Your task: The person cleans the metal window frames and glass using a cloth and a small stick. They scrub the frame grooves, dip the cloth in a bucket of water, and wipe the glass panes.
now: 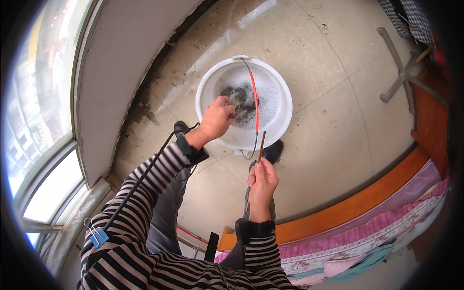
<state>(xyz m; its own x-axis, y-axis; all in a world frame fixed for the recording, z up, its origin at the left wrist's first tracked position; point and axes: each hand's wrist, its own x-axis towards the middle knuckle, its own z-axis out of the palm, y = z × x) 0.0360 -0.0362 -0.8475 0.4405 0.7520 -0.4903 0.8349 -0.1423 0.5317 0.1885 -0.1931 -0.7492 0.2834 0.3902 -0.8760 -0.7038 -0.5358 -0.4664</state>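
Observation:
On the floor in front of me stands a white plastic bucket (278, 85) with soapy water (266, 112) in it. A wire handle with a red grip sleeve (255, 98) arches across its top. Dark grey, sodden material (241, 105), perhaps cloth, shows among the suds. Over the left part of the bucket, my left hand (217, 116) has its fingers bent, right by this material; whether it grips any is hidden. My right hand (262, 183) pinches the lower end of a thin brown stick (262, 145), whose tip points up near the bucket's front rim.
My shoes (274, 150) flank the bucket. Dark stains mark the tiled floor (326, 134) along the left wall (119, 65). At right are a metal leg base (402, 74) and a wooden bed frame (348, 195) with pink bedding. A black cable (145, 174) runs along my left sleeve.

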